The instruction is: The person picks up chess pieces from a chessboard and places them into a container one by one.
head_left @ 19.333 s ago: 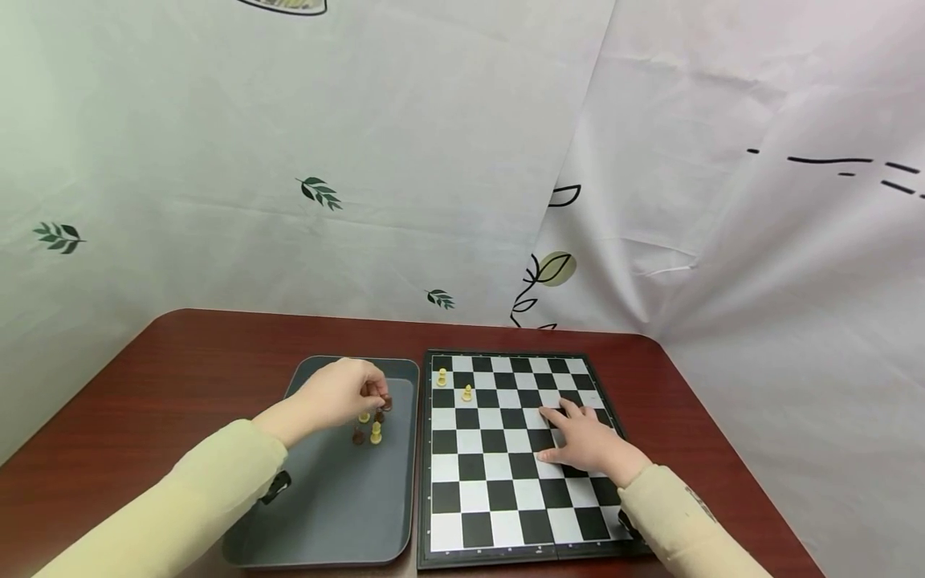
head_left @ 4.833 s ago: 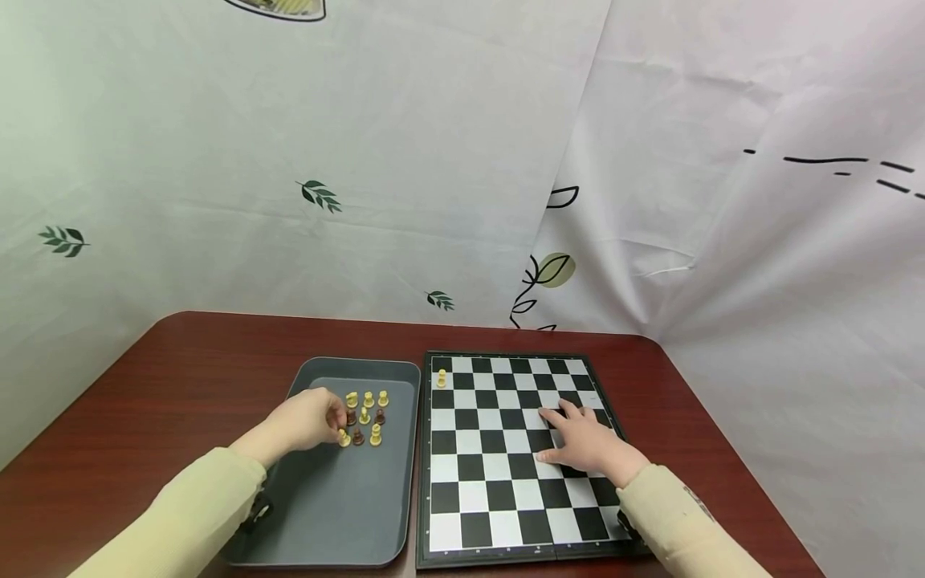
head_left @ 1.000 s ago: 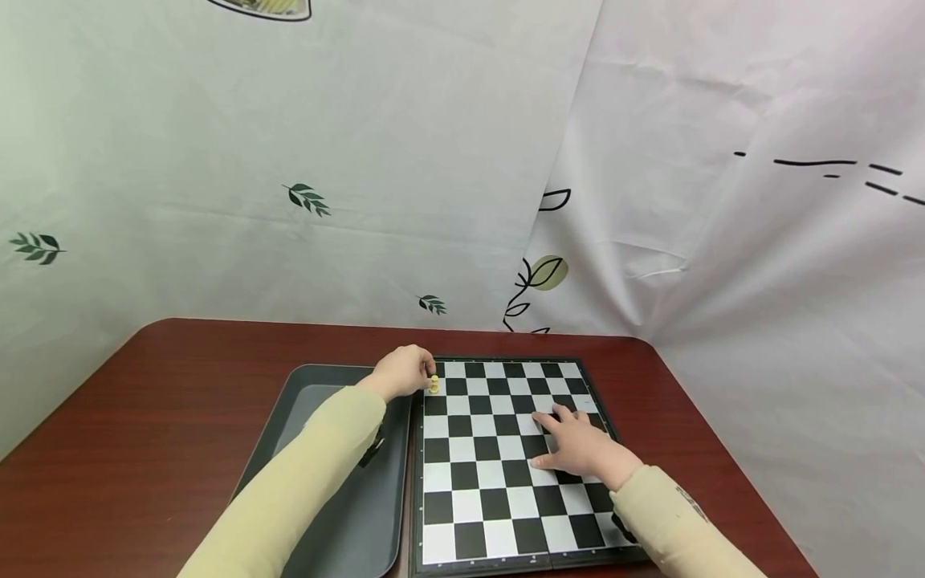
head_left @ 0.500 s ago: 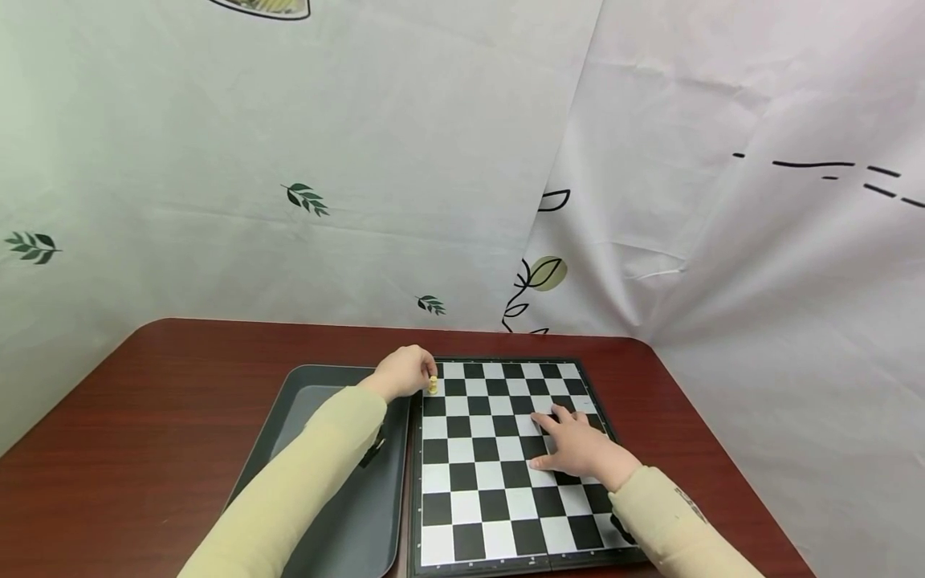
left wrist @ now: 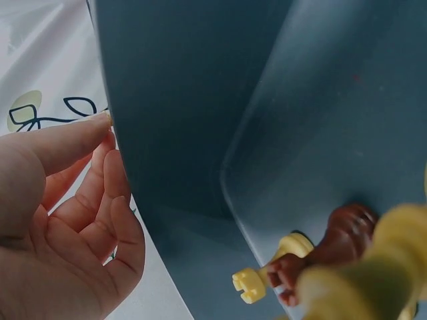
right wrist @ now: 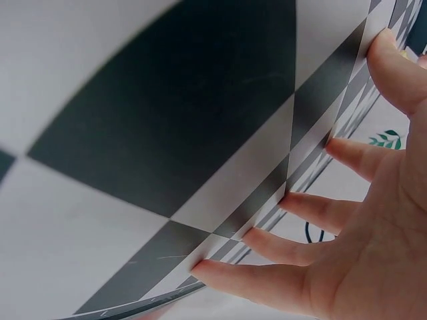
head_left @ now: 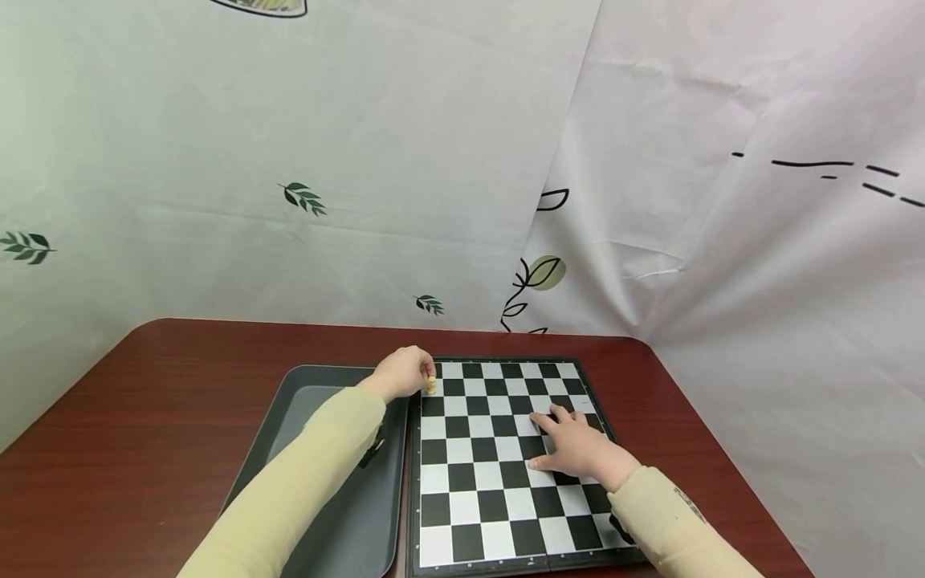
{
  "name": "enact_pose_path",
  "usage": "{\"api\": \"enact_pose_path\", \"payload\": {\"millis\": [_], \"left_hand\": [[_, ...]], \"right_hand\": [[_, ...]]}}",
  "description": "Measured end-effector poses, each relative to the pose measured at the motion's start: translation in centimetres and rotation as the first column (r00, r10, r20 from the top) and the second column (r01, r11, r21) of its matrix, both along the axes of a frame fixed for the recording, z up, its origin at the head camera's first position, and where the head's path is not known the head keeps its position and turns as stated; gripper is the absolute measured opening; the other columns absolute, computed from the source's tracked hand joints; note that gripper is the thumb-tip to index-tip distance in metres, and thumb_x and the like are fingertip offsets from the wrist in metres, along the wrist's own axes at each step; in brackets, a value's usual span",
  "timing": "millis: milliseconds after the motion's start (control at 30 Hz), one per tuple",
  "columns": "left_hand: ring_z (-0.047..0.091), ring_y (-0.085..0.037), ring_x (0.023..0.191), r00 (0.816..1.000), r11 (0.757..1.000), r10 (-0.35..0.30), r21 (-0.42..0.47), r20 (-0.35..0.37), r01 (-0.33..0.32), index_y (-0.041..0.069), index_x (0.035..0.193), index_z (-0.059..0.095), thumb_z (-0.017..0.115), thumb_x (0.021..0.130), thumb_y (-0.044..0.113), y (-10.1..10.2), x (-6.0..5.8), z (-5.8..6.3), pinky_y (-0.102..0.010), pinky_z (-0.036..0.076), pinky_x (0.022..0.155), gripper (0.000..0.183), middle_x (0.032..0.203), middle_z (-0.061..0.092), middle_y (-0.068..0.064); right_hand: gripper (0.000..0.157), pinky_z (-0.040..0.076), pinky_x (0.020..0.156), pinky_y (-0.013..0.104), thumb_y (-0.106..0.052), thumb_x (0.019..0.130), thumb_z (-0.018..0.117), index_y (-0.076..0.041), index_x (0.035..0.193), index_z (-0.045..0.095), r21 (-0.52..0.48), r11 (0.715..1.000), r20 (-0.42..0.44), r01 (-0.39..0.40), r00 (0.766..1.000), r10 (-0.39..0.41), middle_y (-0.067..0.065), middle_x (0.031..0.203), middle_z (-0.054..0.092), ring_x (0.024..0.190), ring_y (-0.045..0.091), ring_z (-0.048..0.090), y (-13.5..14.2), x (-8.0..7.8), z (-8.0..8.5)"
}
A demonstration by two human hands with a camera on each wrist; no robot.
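Note:
At the far left corner of the black-and-white chessboard (head_left: 506, 482), my left hand (head_left: 405, 372) pinches a small yellow chess piece (head_left: 431, 387). Its exact kind is too small to tell. The left wrist view shows thumb and forefinger meeting at the tips, with only a speck of yellow between them; the other fingers are loosely bent. My right hand (head_left: 578, 449) lies on the right half of the board. In the right wrist view its spread fingertips (right wrist: 203, 267) touch the squares.
Left of the board lies a grey tray (head_left: 361, 514), partly covered by my left sleeve (head_left: 289, 482). The left wrist view shows chess pieces in it, including a yellow one with a notched top (left wrist: 250, 285) and a brown one (left wrist: 343, 240). The reddish-brown table (head_left: 144, 417) extends leftward.
Since 4.8 seconds ago my left hand has moved from the tray to the piece on the board. Earlier, a second yellow piece left the board and the tray gained several. My right hand stays put.

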State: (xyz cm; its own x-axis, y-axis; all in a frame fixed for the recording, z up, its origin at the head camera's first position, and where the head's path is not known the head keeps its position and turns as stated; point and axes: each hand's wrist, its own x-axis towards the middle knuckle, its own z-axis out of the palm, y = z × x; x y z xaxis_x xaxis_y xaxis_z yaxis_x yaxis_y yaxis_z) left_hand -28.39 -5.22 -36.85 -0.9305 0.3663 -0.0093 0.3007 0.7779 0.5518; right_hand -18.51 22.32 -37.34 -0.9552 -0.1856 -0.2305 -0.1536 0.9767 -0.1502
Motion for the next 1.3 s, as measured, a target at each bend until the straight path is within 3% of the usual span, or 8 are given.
{"api": "enact_pose_path", "payload": {"millis": [467, 1300], "left_hand": [[0.048, -0.014, 0.061, 1.000, 1.000, 0.006, -0.003, 0.001, -0.006, 0.010, 0.073, 0.062, 0.067, 0.084, 0.005, -0.3, 0.2, -0.2, -0.027, 0.038, 0.058, 0.013, 0.067, 0.057, 0.000], [0.048, -0.014, 0.061, 0.998, 0.999, -0.052, 0.003, -0.042, 0.052, 0.011, 0.076, 0.062, 0.070, 0.083, 0.010, -1.4, 1.7, 2.0, -0.029, 0.039, 0.061, 0.011, 0.066, 0.056, 0.001]], "right_hand": [[0.073, 0.041, 0.089, 0.063, -0.043, 0.076, 0.075, -0.011, 0.136, 0.049, -0.004, 1.000, -0.002, -0.003, 1.000, 0.003, 0.023, 0.141, 0.039, 0.125, 0.050, 0.037, -0.1, 0.1, -0.1], [0.074, 0.041, 0.088, 0.063, -0.044, 0.077, 0.074, -0.011, 0.137, 0.048, 0.007, 1.000, 0.010, -0.002, 1.000, 0.002, 0.024, 0.143, 0.037, 0.125, 0.050, 0.037, 0.0, 0.0, 0.1]]}}
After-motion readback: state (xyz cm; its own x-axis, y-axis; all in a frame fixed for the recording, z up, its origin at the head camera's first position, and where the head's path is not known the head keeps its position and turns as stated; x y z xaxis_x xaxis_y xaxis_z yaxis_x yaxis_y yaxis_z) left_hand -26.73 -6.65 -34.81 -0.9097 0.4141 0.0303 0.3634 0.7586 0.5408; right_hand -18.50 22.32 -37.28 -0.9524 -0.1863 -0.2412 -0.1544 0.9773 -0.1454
